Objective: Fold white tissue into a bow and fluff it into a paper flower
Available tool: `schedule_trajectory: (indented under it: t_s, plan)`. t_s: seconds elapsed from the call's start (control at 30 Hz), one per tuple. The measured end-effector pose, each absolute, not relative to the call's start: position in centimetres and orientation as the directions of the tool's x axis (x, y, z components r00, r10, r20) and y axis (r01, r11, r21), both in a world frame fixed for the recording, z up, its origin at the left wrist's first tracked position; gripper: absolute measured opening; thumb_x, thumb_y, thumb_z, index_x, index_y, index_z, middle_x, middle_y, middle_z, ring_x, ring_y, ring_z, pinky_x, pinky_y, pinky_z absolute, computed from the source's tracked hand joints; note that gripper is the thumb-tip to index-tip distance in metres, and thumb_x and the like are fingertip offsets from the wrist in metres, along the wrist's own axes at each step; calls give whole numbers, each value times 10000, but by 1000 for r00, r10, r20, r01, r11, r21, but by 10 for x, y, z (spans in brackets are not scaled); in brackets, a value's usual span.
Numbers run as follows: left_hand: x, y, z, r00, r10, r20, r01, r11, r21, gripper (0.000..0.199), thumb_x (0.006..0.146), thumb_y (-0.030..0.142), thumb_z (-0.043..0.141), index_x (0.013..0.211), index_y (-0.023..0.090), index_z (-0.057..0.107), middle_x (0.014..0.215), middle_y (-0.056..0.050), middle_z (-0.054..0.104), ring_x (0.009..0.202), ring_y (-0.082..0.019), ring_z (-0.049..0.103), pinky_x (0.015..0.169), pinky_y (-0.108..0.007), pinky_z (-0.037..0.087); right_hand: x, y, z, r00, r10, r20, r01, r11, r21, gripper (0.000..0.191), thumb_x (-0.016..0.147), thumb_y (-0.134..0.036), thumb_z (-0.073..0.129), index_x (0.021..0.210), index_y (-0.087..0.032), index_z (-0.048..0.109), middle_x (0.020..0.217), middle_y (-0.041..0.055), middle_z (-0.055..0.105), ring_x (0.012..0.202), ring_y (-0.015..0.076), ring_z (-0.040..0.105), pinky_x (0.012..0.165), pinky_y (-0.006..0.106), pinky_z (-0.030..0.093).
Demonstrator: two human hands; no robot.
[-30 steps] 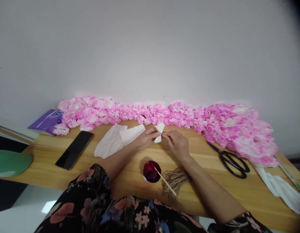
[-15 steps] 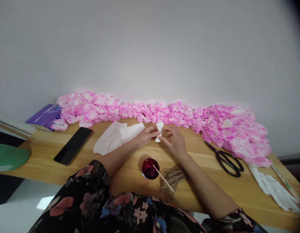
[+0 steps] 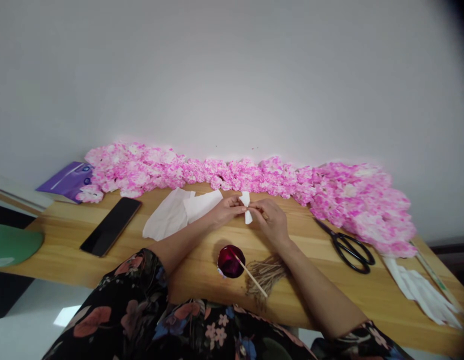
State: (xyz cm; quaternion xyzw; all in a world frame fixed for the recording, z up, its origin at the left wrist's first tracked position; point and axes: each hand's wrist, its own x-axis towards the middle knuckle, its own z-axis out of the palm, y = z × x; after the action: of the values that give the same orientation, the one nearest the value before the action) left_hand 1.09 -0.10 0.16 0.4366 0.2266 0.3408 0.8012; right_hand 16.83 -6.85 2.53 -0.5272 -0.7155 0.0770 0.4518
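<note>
Between my hands is a small strip of white tissue paper (image 3: 248,217), gathered narrow at its middle with both ends flared. The fingers of my left hand (image 3: 229,210) pinch it from the left. My right hand (image 3: 270,219) is closed on its middle from the right, thumb and forefinger meeting my left fingertips. Below them on the table stands a small bowl of dark red liquid (image 3: 229,264), with a thin wooden stick (image 3: 254,280) leaning out of it. Beside the bowl lies a bundle of brown twine (image 3: 267,274). White tissue sheets (image 3: 168,214) rest by my left forearm.
Pink-and-white paper flowers (image 3: 247,172) line the wall along the wooden table (image 3: 202,287). To the left are a black phone (image 3: 111,226), a purple packet (image 3: 67,181) and a green object (image 3: 14,245). To the right lie black scissors (image 3: 352,252) and white gloves (image 3: 423,292).
The white paper has been squeezed tighter at its middle. My right fingers have closed in to meet the left ones. The whole view has shifted slightly.
</note>
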Motion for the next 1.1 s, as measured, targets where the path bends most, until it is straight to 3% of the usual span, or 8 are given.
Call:
schedule_trajectory:
  t_s: [0.1, 0.27, 0.57, 0.8, 0.93, 1.03, 1.1]
  plan:
    - [10, -1, 2, 691, 720, -61, -338, 397, 853, 366, 579, 310, 857, 826, 115, 671, 783, -24, 655, 773, -132, 594, 819, -289, 415, 166, -69, 25, 52, 884, 464, 612, 339, -714, 182, 891, -348, 554, 797, -220, 644, 780, 40, 659, 732, 193, 592, 702, 329, 471]
    - [9, -2, 6, 717, 695, -55, -367, 443, 818, 350, 602, 307, 845, 854, 119, 690, 824, -48, 686, 766, -140, 605, 820, -299, 422, 171, -65, 24, 127, 950, 284, 315, 233, -920, 235, 900, -413, 516, 872, -204, 619, 771, 11, 645, 640, 151, 581, 648, 289, 483]
    - [6, -1, 7, 755, 654, -40, -398, 507, 764, 422, 602, 306, 853, 949, 140, 680, 947, -83, 705, 918, -198, 640, 877, -327, 416, 175, -63, 18, 31, 965, 261, 273, 243, -931, 270, 826, -379, 631, 1051, -234, 665, 970, 49, 697, 808, 186, 636, 746, 320, 511]
    - [9, 0, -1, 761, 647, -37, -383, 495, 780, 478, 589, 306, 862, 983, 148, 641, 911, -60, 679, 819, -148, 621, 800, -273, 419, 172, -65, 21, 61, 952, 301, 333, 265, -905, 157, 789, -349, 665, 884, -225, 685, 894, 33, 687, 751, 177, 620, 680, 294, 482]
    - [9, 3, 0, 717, 697, 17, -324, 311, 894, 479, 654, 392, 807, 1002, 168, 566, 855, -20, 630, 766, -123, 580, 738, -249, 402, 171, -64, 23, 110, 951, 290, 366, 233, -901, 136, 797, -338, 640, 796, -205, 666, 777, 18, 673, 676, 165, 594, 637, 282, 461]
    - [5, 4, 7, 643, 756, 120, -141, -37, 989, 336, 801, 471, 639, 871, 156, 547, 739, 13, 550, 668, -98, 492, 647, -228, 352, 172, -63, 23, 161, 949, 270, 411, 184, -893, 159, 803, -350, 625, 785, -195, 653, 746, 10, 665, 666, 164, 586, 644, 280, 455]
    - [2, 2, 11, 627, 758, 183, 30, -257, 966, 324, 874, 466, 524, 791, 153, 541, 689, 24, 507, 642, -97, 449, 615, -229, 322, 173, -62, 21, 169, 947, 273, 448, 173, -877, 168, 810, -353, 614, 780, -192, 650, 751, 9, 662, 671, 165, 586, 649, 278, 449]
